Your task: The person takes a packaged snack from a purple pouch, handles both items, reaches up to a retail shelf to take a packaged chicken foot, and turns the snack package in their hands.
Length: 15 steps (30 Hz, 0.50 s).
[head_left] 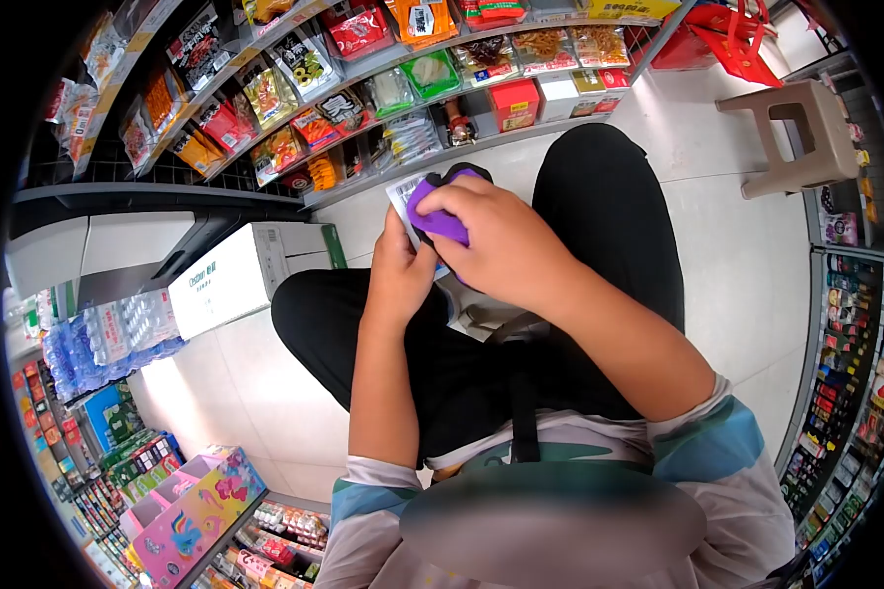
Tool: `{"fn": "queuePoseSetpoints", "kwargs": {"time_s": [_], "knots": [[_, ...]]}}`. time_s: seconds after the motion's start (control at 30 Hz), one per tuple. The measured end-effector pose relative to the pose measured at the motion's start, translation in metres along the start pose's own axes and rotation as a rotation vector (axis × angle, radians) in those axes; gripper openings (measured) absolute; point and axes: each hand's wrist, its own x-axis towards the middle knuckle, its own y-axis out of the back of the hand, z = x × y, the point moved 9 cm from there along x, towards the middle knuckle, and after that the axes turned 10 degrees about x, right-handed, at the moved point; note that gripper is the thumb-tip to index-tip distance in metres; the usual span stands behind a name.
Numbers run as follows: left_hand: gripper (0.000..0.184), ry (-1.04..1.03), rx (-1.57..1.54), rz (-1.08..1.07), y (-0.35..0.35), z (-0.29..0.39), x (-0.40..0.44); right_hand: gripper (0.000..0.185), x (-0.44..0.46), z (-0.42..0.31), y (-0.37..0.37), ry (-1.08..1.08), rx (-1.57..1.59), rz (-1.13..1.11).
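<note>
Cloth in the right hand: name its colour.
Purple cloth, seen best in the head view.

A person wears a pale grey short-sleeved top [599, 442] with teal-blue bands [709, 439] around both sleeves and a darker green patch [570, 452] across the front, with loose black trousers [609, 216]; a dark strap [524, 412] runs down the middle, and both forearms are bare.

We counted 1 left hand [400, 270], 1 right hand [506, 240], 1 purple item [446, 226], 1 stool [835, 128] and 1 pink box [187, 525].
</note>
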Motion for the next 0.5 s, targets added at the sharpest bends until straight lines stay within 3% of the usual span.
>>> {"fn": "queuePoseSetpoints", "kwargs": {"time_s": [0.1, 0.23, 0.43, 0.5], "knots": [[0.052, 0.114, -0.098, -0.142, -0.01, -0.015, -0.006, 0.023, 0.001, -0.004, -0.007, 0.044, -0.058, 0.005], [0.054, -0.009, -0.006, -0.14, -0.014, -0.003, -0.012, 0.021, 0.006, -0.003, -0.003, -0.022, -0.165, 0.05], [0.05, 0.022, -0.259, -0.155, -0.014, 0.001, -0.024, 0.021, 0.008, -0.002, 0.001, -0.023, -0.221, 0.153], [0.048, 0.21, -0.829, -0.159, -0.015, -0.001, -0.025, 0.023, 0.008, -0.018, -0.003, 0.156, -0.128, 0.155]]}}
